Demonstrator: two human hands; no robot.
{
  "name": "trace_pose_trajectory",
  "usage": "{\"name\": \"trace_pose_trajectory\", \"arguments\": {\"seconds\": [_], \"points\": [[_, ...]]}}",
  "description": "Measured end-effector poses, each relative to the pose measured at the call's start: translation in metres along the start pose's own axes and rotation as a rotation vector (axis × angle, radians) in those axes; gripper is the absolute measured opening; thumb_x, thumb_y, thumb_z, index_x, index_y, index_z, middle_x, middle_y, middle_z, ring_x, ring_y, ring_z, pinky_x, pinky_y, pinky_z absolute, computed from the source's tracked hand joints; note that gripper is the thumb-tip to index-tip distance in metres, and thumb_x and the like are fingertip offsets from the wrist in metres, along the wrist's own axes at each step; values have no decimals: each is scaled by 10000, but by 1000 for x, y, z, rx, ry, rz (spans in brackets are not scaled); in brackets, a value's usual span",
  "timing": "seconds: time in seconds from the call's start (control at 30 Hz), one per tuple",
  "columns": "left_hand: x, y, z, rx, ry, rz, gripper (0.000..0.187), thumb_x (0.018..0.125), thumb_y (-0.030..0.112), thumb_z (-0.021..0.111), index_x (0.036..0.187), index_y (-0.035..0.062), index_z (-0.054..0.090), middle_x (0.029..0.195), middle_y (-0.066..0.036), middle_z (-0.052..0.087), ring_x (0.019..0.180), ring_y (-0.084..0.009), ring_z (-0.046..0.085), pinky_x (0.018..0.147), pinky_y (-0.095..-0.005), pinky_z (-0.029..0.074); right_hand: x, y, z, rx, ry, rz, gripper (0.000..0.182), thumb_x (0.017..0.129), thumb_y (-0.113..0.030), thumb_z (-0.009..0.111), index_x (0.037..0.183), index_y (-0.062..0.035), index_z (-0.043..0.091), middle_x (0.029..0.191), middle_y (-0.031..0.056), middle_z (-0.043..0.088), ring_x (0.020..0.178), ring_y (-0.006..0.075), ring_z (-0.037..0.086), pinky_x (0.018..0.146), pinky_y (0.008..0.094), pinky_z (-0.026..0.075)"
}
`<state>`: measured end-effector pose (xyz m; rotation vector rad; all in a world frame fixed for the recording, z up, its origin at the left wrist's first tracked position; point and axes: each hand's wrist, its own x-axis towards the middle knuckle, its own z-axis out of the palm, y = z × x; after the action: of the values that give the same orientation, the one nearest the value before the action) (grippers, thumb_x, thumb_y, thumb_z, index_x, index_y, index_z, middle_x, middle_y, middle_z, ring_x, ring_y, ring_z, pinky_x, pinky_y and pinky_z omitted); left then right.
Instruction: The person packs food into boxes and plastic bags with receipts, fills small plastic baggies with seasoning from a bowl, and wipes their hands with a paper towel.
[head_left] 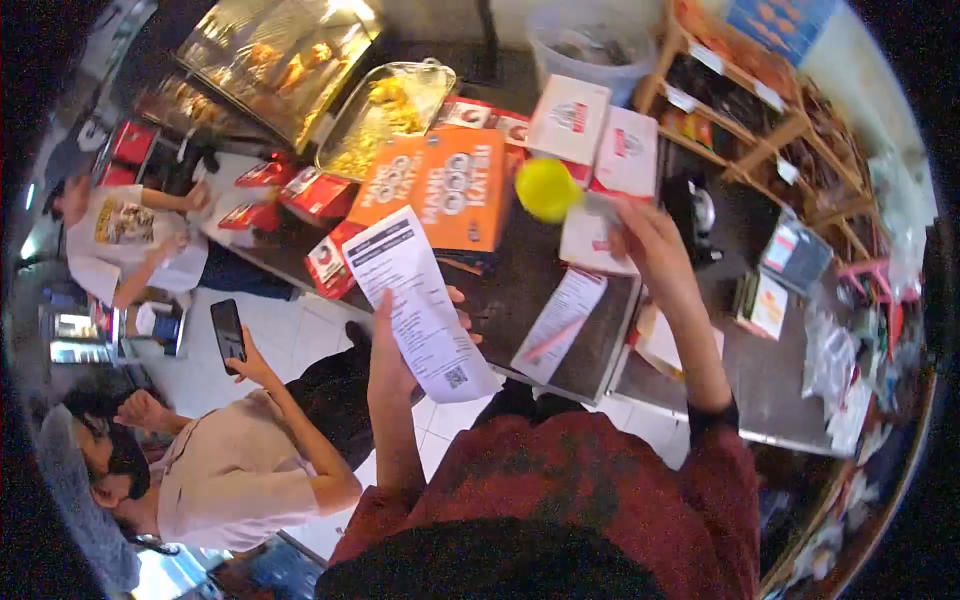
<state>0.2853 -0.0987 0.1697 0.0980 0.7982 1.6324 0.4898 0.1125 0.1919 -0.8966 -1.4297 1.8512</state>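
My left hand is closed on a long printed receipt with a QR code at its lower end. My right hand, slightly blurred, has its fingers bent around the end of a short greyish strip. That strip runs to a bright yellow round thing, whose kind I cannot make out. Under it lie white and red boxes and another pale box. Beside my left hand are flat orange printed boxes. A second receipt lies on the dark table between my hands.
A tray of yellow food and a lit glass food case stand at the back left. Red boxes line the table edge. A wooden rack is at right. One person holds a phone at left; another stands farther back.
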Motion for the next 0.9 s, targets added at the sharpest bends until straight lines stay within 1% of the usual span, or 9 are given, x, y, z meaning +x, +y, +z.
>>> {"name": "trace_pose_trajectory", "arguments": {"seconds": [0.07,0.2,0.4,0.47,0.53,0.67,0.73,0.83,0.9], "points": [[-7,22,6,-53,-29,172,740,819,659,247,1212,47,380,963,-210,539,736,-316,590,639,-539,506,100,5,45,-376,-244,-253,292,902,-287,468,909,-15,572,655,5,524,561,69,478,513,213,385],[-4,42,-10,-181,-109,229,842,778,730,166,1229,49,370,989,-223,533,761,-349,590,643,-565,493,272,44,148,-760,-214,-569,307,863,-257,477,781,-7,635,657,61,636,528,116,581,511,269,455],[2,52,-8,-212,-98,178,911,746,766,123,1218,28,371,1000,-238,531,789,-362,585,679,-565,486,330,58,206,-591,-474,-98,410,860,-319,511,1152,-30,518,1041,160,585,943,222,568,736,333,473],[7,52,-2,-227,-134,150,930,741,770,112,1206,10,377,998,-248,529,790,-372,584,682,-565,486,315,69,186,-1121,-314,-819,408,840,-270,547,1176,-47,489,1073,171,558,981,315,537,820,366,441],[11,47,-1,-211,-178,149,934,745,766,116,1195,-8,381,997,-250,529,802,-372,583,691,-562,484,234,41,153,-915,-305,-1051,395,818,-191,573,1172,-49,475,1074,173,528,1009,334,504,891,375,392],[22,18,-14,-64,-346,89,806,824,653,275,1190,-59,375,976,-210,551,871,-339,576,758,-470,480,119,-2,55,-942,-288,-878,373,812,-130,571,1163,-59,467,977,156,543,938,268,540,837,360,415],[26,0,-9,162,-412,-52,719,844,584,329,1173,-51,401,968,-187,560,867,-310,576,765,-438,475,71,-19,-8,-1014,-296,-368,331,812,-140,570,1129,-79,496,951,148,580,882,257,575,753,340,451],[41,-39,-3,751,-357,-204,436,887,358,470,1093,-25,493,936,-112,587,853,-210,569,785,-342,452,27,-27,-97,-1391,-190,-54,247,810,-131,549,1041,-42,546,917,168,588,845,286,581,712,353,462],[57,-61,28,992,-425,-303,283,904,258,482,992,4,572,903,-58,601,842,-131,548,791,-291,439,3,-10,-163,-1408,-81,-193,209,805,-132,533,1000,-60,551,924,171,586,858,297,579,720,385,463]]}}
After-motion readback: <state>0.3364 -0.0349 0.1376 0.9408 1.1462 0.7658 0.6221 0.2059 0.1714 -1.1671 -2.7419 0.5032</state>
